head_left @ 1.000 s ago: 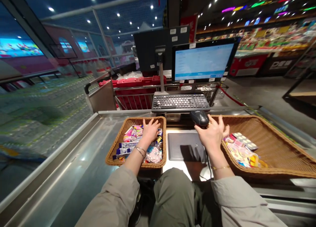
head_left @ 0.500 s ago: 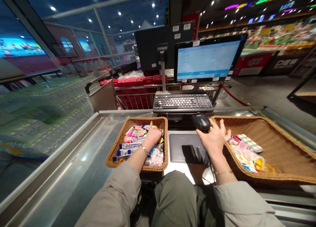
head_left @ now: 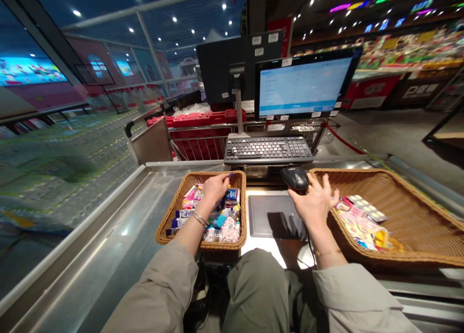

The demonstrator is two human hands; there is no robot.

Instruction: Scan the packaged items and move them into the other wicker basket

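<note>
My left hand [head_left: 214, 188] reaches into the left wicker basket [head_left: 174, 212], which holds several coloured snack packets [head_left: 224, 214]. Its fingers are curled over a small packet near the basket's far rim, and only a blue tip of it shows. My right hand [head_left: 314, 203] lies on the handle of a black barcode scanner [head_left: 295, 177], with its outer fingers stretched toward the right wicker basket [head_left: 409, 212]. The scanner's head sticks out past my thumb and its cable runs under my wrist. Flat packets [head_left: 358, 219] lie at the right basket's left end.
A dark scanner plate [head_left: 270, 214] sits between the baskets on the steel counter [head_left: 119, 236]. Behind are a keyboard [head_left: 267, 149], a lit screen [head_left: 302, 86], a second monitor's back [head_left: 232, 65] and red shopping baskets [head_left: 203, 130]. My knees fill the lower middle.
My left hand went from lying spread on the packets to curled, and shifted left toward the basket's far rim. My right hand stayed on the scanner.
</note>
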